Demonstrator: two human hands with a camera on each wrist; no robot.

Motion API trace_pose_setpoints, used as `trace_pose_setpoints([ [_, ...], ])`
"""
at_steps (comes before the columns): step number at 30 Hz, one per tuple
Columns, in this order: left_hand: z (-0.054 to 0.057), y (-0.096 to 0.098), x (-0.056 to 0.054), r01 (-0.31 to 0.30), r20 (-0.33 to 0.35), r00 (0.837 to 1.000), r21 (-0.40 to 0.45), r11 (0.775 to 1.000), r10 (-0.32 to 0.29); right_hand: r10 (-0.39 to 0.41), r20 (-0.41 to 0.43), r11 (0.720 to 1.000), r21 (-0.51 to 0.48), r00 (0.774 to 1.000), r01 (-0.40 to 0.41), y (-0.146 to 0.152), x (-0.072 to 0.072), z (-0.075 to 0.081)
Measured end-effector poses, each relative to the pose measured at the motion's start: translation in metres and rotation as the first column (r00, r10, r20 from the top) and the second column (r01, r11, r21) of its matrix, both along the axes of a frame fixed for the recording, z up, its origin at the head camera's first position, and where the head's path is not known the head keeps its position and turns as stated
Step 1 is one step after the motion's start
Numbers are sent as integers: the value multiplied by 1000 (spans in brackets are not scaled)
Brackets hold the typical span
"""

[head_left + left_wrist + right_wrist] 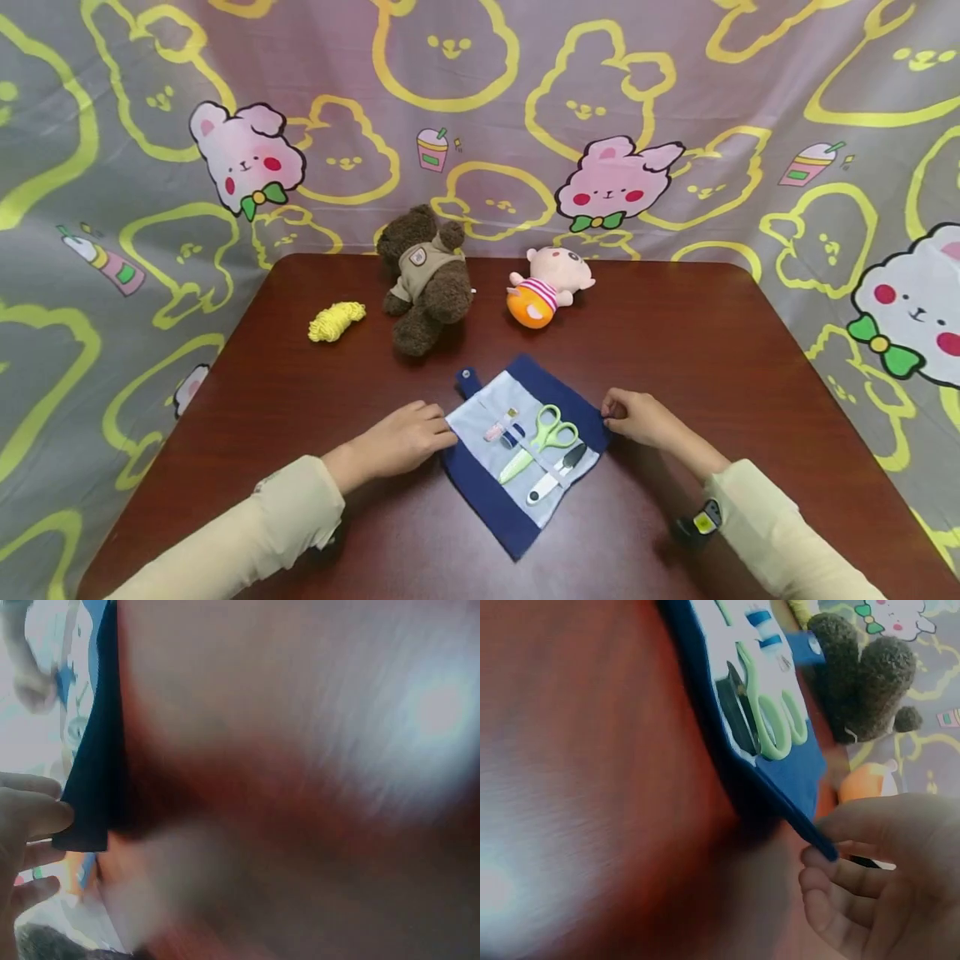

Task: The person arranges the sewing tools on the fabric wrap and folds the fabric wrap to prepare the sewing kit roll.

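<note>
An unfolded navy cloth sewing pouch (483, 500) with a light blue lining lies spread on the table. Its elastic strap holds green-handled scissors (553, 432), a white tool with a dark tip (542, 486), a dark blue thread spool (513, 434) and a small pink item with a gold-coloured end (495, 431). At the pouch's left corner, my left hand (411, 435) pinches the cloth edge. My right hand (643, 417) pinches the opposite corner between thumb and finger; the right wrist view shows that corner (817, 844) raised.
Behind the pouch lie a brown teddy bear (427, 283) and a pink plush toy (551, 283) with orange bottoms. A yellow yarn bundle (337, 322) sits to the left. The dark wooden table (300, 392) meets a patterned curtain (480, 133) at its back edge.
</note>
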State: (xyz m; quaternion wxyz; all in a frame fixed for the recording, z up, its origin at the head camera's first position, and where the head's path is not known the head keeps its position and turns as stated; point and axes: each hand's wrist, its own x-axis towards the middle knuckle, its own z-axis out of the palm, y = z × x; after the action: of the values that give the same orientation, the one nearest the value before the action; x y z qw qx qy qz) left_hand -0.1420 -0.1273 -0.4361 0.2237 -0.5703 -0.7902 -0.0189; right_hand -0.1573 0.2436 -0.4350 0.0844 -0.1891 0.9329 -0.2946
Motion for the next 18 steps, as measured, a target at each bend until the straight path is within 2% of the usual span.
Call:
trace_pose_setpoints([
  [4,-4,5,-24,-14,-14,1000,8,1000,14,23,110,999,-29,994,-20,10,24,0],
  [9,-8,16,-49,-44,-73,996,-51,998,41,39,176,999,-43,984,-32,14,47,-2],
  [14,-12,30,-67,-52,-121,992,-81,995,42,49,168,997,-61,985,-39,14,62,-4],
  [18,-16,35,-76,-67,-108,993,-107,992,55,48,118,998,-48,992,-43,14,69,-8],
])
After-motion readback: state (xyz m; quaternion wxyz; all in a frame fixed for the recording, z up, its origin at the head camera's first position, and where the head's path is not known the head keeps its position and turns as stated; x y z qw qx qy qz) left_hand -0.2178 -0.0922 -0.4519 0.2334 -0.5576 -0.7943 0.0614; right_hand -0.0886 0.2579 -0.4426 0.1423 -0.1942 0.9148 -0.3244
